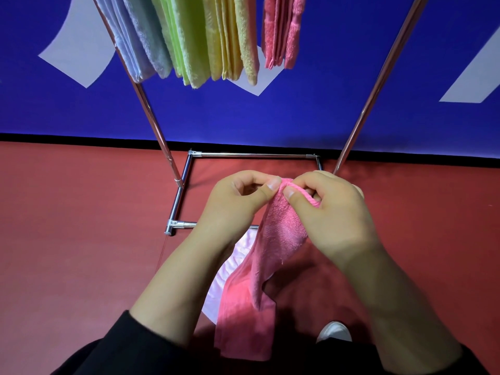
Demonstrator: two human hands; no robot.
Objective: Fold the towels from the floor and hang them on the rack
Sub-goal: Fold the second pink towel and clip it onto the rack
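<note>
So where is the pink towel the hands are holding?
In the head view, the pink towel hangs low in the middle, pinched at its top edge by the left hand and right hand.

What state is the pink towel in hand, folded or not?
Not folded: the pink towel hangs bunched, top edge pinched by left hand and right hand.

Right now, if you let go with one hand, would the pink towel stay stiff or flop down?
Probably flop: the pink towel already droops limply below both hands' pinch. It looks light, since fingertips alone carry it. Its fuzzy terry surface likely won't slip easily.
</note>
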